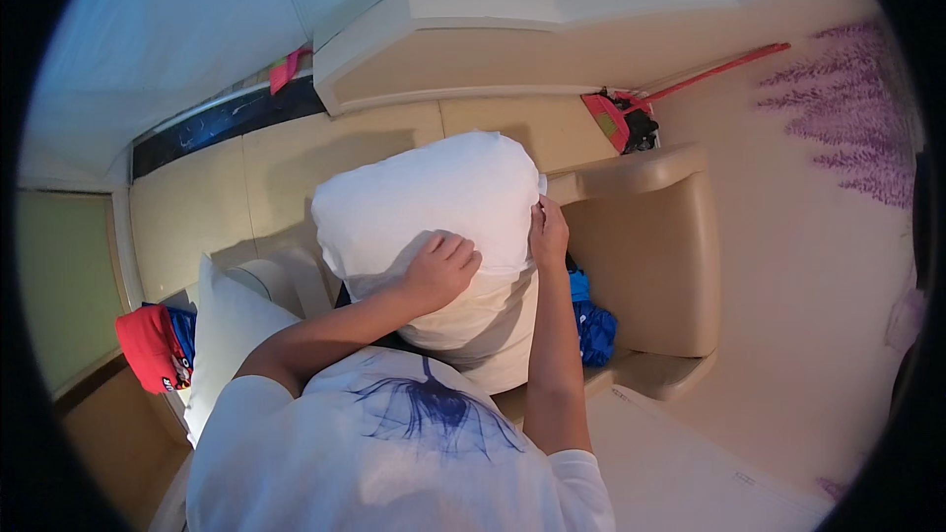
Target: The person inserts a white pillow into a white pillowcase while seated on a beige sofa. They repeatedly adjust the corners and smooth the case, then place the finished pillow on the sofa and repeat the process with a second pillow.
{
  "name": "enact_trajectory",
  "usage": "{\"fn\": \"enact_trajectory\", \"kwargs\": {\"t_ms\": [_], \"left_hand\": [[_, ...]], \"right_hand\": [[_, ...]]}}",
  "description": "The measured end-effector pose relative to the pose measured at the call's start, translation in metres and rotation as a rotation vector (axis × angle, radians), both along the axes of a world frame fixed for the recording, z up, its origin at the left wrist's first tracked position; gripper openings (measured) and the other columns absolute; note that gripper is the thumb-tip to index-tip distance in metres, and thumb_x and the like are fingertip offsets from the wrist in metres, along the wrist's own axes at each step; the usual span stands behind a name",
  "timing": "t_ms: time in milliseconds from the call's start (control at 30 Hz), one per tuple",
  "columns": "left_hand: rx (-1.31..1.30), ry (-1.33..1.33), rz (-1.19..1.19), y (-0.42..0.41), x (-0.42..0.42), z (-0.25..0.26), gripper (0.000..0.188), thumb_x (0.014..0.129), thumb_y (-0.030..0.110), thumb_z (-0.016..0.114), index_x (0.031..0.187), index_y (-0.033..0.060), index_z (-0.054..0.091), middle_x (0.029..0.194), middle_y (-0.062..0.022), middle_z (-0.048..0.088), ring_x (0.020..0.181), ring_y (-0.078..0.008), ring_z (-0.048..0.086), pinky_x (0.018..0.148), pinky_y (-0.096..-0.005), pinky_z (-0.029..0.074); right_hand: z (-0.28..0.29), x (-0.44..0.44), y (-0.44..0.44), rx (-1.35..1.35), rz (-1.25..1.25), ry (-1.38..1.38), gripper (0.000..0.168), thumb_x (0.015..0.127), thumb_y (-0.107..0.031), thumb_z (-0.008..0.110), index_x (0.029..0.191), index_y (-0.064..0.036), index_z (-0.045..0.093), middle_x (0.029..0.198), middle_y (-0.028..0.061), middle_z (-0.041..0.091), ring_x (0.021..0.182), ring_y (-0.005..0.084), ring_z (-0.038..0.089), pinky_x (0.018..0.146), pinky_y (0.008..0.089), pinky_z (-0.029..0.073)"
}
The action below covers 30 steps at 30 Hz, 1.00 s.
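Note:
A plump white pillow (432, 188) lies across my lap and stands out before me, its fabric creased on the near side. My left hand (441, 272) rests on top of it, palm down, fingers slightly bent against the cloth. At the pillow's right edge, my right hand (549, 233) pinches the fabric between thumb and fingers. A small flap of white cloth shows just beyond those fingertips. The pillow's underside is hidden.
To my right is a beige leather seat (639, 266) with a blue plastic bag (595, 329) on it. Another white pillow (236, 332) leans at my left, beside folded red clothing (150, 347). A red broom (610, 122) stands by the wall.

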State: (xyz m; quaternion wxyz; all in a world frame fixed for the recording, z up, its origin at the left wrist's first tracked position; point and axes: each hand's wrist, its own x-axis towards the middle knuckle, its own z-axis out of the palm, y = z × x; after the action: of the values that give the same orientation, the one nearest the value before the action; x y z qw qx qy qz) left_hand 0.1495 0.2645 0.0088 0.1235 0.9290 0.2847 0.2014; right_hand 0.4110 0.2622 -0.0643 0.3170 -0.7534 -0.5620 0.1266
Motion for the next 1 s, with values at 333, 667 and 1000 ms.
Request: {"fn": "enact_trajectory", "kwargs": {"t_ms": [333, 667, 1000], "left_hand": [[-0.187, -0.044, -0.283, -0.061, 0.017, -0.007, 0.015, 0.075, 0.017, 0.058, 0.087, 0.008, 0.06, 0.081, -0.0071, 0.055, 0.079, -0.0232, 0.06, 0.067, -0.035, 0.05], [-0.826, -0.187, 0.706, -0.05, -0.045, -0.033, 0.039, 0.083, 0.027, 0.069, 0.107, 0.004, 0.049, 0.078, -0.0089, 0.061, 0.069, -0.029, 0.062, 0.066, -0.0398, 0.049], [-1.585, -0.34, 0.956, -0.062, -0.09, -0.057, 0.094, 0.076, 0.034, 0.078, 0.144, 0.0085, 0.018, 0.143, -0.0132, 0.036, 0.128, -0.0357, 0.039, 0.103, -0.0534, 0.034]], "right_hand": [[-0.035, 0.042, -0.064, -0.09, -0.138, 0.058, 0.024, 0.09, -0.018, 0.058, 0.111, -0.006, 0.06, 0.107, 0.0144, 0.063, 0.101, 0.0321, 0.056, 0.085, 0.0381, 0.046], [-0.142, 0.068, -0.129, -0.265, -0.441, 0.823, 0.054, 0.087, -0.028, 0.068, 0.129, -0.002, 0.047, 0.115, 0.0141, 0.062, 0.105, 0.0209, 0.057, 0.09, 0.0304, 0.045], [-0.061, 0.02, -0.155, -0.279, -0.152, 0.897, 0.036, 0.086, -0.024, 0.068, 0.111, 0.002, 0.065, 0.102, 0.0128, 0.069, 0.091, 0.0185, 0.064, 0.081, 0.0313, 0.051]]}}
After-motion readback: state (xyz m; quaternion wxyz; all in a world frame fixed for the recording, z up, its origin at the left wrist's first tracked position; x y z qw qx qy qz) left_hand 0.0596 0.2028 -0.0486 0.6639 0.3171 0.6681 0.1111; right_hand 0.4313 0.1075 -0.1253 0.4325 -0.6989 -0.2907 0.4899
